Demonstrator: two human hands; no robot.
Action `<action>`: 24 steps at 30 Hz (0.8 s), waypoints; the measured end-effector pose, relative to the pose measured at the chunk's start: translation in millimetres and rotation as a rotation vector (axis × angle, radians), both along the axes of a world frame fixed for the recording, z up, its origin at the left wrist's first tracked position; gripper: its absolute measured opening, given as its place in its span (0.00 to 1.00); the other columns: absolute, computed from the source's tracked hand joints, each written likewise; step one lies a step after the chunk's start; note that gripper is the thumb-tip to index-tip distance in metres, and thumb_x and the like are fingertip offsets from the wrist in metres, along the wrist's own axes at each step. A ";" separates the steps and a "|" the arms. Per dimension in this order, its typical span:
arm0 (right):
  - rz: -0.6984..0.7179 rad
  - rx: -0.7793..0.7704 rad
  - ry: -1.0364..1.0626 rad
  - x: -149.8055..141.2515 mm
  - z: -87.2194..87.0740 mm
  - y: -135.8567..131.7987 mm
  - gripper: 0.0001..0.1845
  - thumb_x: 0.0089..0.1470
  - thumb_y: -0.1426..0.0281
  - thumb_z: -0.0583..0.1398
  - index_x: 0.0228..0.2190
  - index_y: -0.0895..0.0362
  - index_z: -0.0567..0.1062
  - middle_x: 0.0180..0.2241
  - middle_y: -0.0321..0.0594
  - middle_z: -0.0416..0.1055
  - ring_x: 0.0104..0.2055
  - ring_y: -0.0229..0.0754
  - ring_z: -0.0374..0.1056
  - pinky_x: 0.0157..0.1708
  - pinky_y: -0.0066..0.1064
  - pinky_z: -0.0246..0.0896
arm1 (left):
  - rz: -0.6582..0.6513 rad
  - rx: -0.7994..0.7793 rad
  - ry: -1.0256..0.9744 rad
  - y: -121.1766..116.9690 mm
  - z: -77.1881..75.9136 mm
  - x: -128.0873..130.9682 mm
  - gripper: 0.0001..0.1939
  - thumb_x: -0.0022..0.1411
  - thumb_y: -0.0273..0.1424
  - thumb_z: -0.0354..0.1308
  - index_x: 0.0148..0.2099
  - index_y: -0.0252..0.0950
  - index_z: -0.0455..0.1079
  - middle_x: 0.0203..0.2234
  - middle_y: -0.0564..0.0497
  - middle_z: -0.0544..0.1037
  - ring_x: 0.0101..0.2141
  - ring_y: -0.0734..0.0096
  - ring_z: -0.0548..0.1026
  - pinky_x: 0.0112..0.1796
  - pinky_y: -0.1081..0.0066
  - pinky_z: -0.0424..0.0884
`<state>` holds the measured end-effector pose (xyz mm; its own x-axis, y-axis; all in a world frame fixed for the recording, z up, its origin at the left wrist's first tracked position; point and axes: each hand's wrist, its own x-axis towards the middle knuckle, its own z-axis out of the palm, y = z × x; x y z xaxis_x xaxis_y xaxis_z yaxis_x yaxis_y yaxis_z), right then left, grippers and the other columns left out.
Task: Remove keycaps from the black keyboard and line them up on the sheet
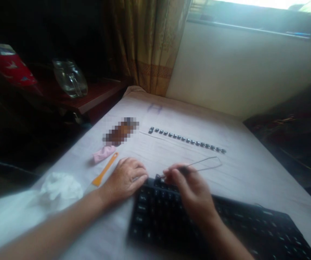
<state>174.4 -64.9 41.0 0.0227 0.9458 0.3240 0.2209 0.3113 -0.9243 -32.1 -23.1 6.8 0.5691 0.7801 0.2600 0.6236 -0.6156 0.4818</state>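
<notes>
Left hand: the left hand [130, 177] lies palm down, fingers together and loosely curved, at the upper left corner of the board; whether it presses or grips the edge, I cannot tell.
Right hand: the right hand [193, 187] pinches a thin metal wire tool [212, 158] between thumb and fingers, its long loop sticking out past the knuckles.
Key at the fingertips: a small black plastic keycap [158, 177] sits at the board's top left, just beside the right fingertips; blur hides whether it is loose or seated.
Keyboard: the long black plastic keyboard [163, 216] lies on the surface under the right forearm. Pale legends show across its main block, so most keys appear to be in place; the hand covers much of the top row.
Row of loose caps: small dark keycaps [184, 139] lie beyond the hands in one slanting line, with one more just below its left end. Judging by these, a single row's worth is off and most of the board is left.
Brush: a flat orange brush with pale bristles [106, 169] lies left of the left hand, unheld, seemingly unused at this stage.
Surface: a pale cloth-covered top [253, 173] carries it all.
</notes>
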 end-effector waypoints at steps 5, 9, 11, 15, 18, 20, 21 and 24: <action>0.014 0.151 -0.195 0.4 -6.2 -1.3 0.05 0.59 0.75 0.56 0.35 0.54 0.72 0.29 0.35 0.77 0.28 0.37 0.75 0.30 0.27 0.72 | -0.030 -0.008 -0.098 -1.7 1.5 -0.8 0.11 0.63 0.35 0.56 0.47 0.41 0.72 0.41 0.50 0.78 0.45 0.62 0.71 0.49 0.59 0.61; 0.040 0.196 -0.232 -1.4 -4.9 -1.9 0.05 0.59 0.75 0.56 0.35 0.54 0.71 0.28 0.35 0.76 0.28 0.37 0.74 0.30 0.26 0.70 | -0.078 -0.065 -0.191 -5.2 5.2 2.9 0.12 0.60 0.38 0.61 0.45 0.41 0.72 0.38 0.52 0.79 0.43 0.63 0.72 0.49 0.60 0.62; 0.047 0.214 -0.237 -2.1 -3.5 -2.3 0.06 0.59 0.75 0.56 0.35 0.54 0.72 0.29 0.36 0.76 0.29 0.37 0.74 0.31 0.26 0.70 | -0.075 -0.114 -0.242 -6.5 6.7 5.4 0.09 0.60 0.36 0.61 0.43 0.42 0.73 0.36 0.53 0.79 0.42 0.65 0.73 0.48 0.61 0.63; 0.038 0.245 -0.244 -3.7 -3.1 -3.6 0.07 0.58 0.77 0.57 0.36 0.54 0.72 0.30 0.36 0.77 0.30 0.37 0.74 0.33 0.26 0.71 | -0.050 -0.220 -0.307 -7.3 8.4 8.6 0.04 0.61 0.33 0.60 0.39 0.43 0.74 0.33 0.54 0.79 0.39 0.66 0.74 0.46 0.63 0.65; 0.035 0.299 -0.254 -5.6 -3.0 -4.3 0.09 0.58 0.78 0.57 0.39 0.54 0.73 0.33 0.38 0.78 0.35 0.39 0.75 0.37 0.29 0.72 | -0.022 -0.279 -0.340 -6.9 7.7 9.5 0.04 0.59 0.33 0.60 0.38 0.42 0.75 0.32 0.54 0.79 0.38 0.66 0.75 0.46 0.64 0.67; 0.026 0.339 -0.259 -6.5 -1.6 -4.8 0.12 0.58 0.78 0.57 0.42 0.53 0.72 0.37 0.39 0.78 0.40 0.41 0.76 0.41 0.31 0.72 | -0.003 -0.354 -0.366 -6.6 6.7 9.6 0.05 0.59 0.34 0.60 0.38 0.42 0.75 0.33 0.53 0.80 0.39 0.65 0.75 0.45 0.64 0.68; 0.023 0.354 -0.263 -6.5 -0.3 -5.0 0.14 0.58 0.79 0.56 0.43 0.52 0.72 0.38 0.40 0.78 0.41 0.41 0.75 0.42 0.32 0.72 | 0.015 -0.397 -0.378 -6.4 6.3 9.6 0.06 0.58 0.35 0.60 0.38 0.42 0.75 0.34 0.52 0.80 0.39 0.65 0.76 0.45 0.64 0.69; 0.025 0.377 -0.270 -4.2 5.4 -5.3 0.16 0.58 0.81 0.54 0.44 0.52 0.71 0.40 0.40 0.77 0.43 0.40 0.75 0.44 0.31 0.71 | 0.094 -0.542 -0.411 -5.5 6.8 9.0 0.09 0.56 0.37 0.61 0.39 0.40 0.75 0.35 0.51 0.80 0.37 0.65 0.77 0.41 0.65 0.71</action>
